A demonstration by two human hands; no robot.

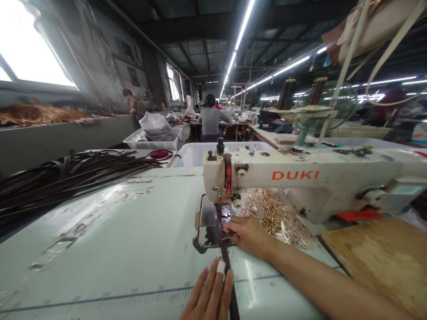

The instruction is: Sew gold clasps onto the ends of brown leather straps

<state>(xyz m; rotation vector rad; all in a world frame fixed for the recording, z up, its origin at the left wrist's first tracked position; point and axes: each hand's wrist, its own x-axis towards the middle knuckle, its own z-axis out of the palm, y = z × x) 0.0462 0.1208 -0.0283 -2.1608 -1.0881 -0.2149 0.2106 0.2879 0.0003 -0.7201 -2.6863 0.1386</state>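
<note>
A long, narrow dark brown strap (224,254) runs from the bottom edge up under the presser foot of a white sewing machine (260,171) marked DUKI. My left hand (211,295) lies flat at the bottom, fingers stretched beside and against the strap; one finger wears a white wrap. Close to the needle area, my right hand (248,234) is closed, its fingertips at the strap's right side. Something thin and dark shows at those fingertips, too small to name. Under the strap sits the shiny metal needle plate (208,226).
A clear plastic bag of gold-coloured metal rings (271,213) lies beneath the machine arm. Dark straps (60,178) are heaped at left. A wooden board (380,253) is at right. Behind stand white bins (153,144); a person (211,118) sits further off.
</note>
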